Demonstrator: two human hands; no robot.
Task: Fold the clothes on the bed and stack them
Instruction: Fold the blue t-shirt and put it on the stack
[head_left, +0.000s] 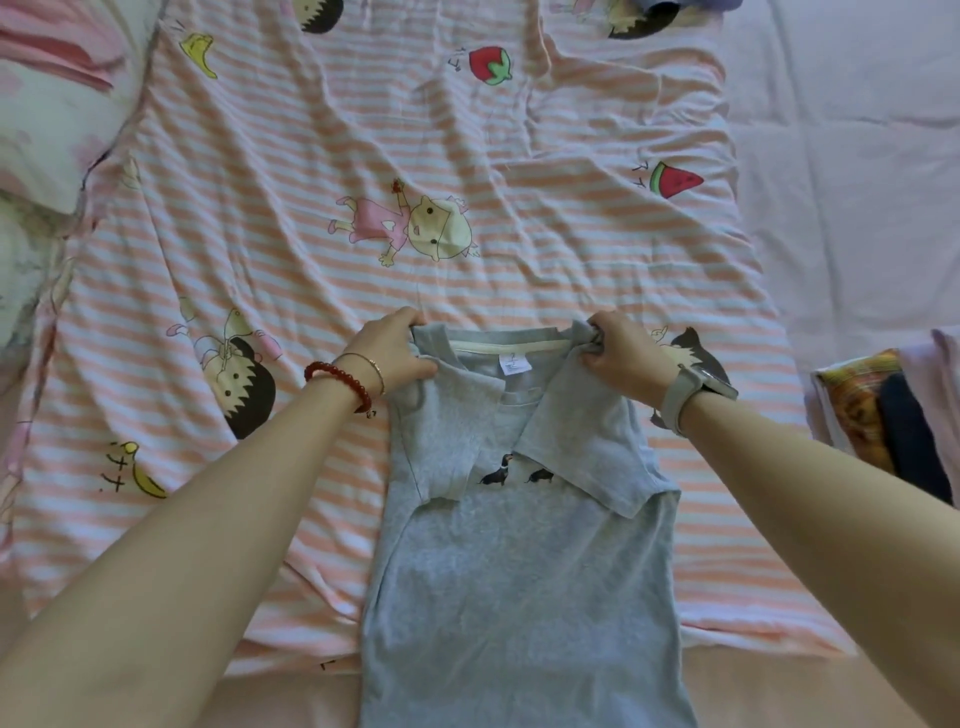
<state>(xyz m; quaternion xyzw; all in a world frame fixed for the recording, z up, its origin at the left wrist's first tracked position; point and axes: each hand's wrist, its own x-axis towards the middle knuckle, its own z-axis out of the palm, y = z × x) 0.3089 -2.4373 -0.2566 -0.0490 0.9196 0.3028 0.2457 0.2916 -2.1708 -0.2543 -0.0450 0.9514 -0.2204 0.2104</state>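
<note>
Grey T-shirt (524, 571) lies lengthwise on the striped sheet (311, 208), sleeves folded inward; left hand (395, 351) and right hand (621, 358) pinch its shoulders beside the collar.

Two bare forearms reach in from the near edge, with no sleeves showing on either one. The left hand (395, 348) has short, unpainted nails. On the left wrist sits a bracelet of round dark red beads (338, 382), with a small dark charm hanging from its near side. Just beyond it, closer to the hand, lies a thin gold bangle (370, 364), a plain narrow ring. The right hand (626, 358) also has short nails. The right wrist carries a watch (714, 375) with a dark rectangular face in a grey case, and a wide, smooth, pale grey strap (678, 402) that wraps round the wrist.
</note>
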